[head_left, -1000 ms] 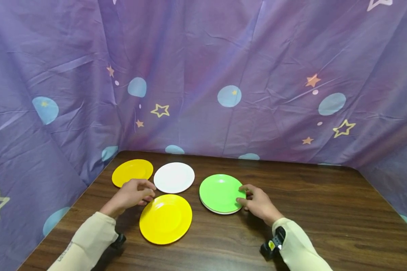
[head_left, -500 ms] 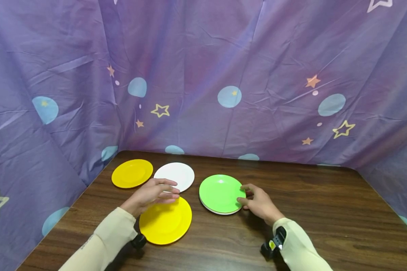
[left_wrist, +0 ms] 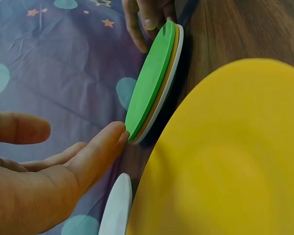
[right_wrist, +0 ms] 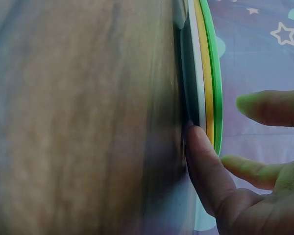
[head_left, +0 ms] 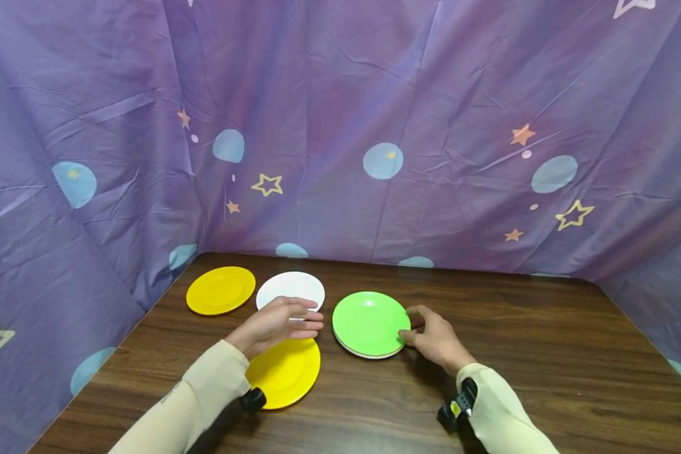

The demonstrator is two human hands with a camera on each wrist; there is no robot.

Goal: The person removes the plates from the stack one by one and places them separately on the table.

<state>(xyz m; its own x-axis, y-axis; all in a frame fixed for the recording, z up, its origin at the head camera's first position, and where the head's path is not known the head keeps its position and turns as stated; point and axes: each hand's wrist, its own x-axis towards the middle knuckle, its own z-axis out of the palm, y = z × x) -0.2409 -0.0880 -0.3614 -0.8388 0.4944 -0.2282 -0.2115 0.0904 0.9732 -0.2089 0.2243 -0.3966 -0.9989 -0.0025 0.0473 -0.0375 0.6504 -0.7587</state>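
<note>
A stack of three plates lies mid-table: a green plate (head_left: 370,323) on top, a yellow plate (right_wrist: 206,78) between, and a white plate (right_wrist: 196,63) at the bottom. At its right rim is my right hand (head_left: 436,343), fingers spread around the edge. In the right wrist view one fingertip (right_wrist: 201,139) meets the rim from below, while another stands off the green face. My left hand (head_left: 280,323) reaches over the far part of a single yellow plate (head_left: 286,375), fingers extended toward the stack and holding nothing. Behind it lies a white plate (head_left: 289,287), partly hidden.
Another yellow plate (head_left: 221,290) lies at the far left of the dark wooden table (head_left: 522,353). A purple curtain (head_left: 340,126) with stars and dots hangs behind the table and along both sides.
My left hand has moved right, from the left edge of the near yellow plate across it toward the stack. My right fingers have slid slightly outward at the stack's rim. The plates look unmoved.
</note>
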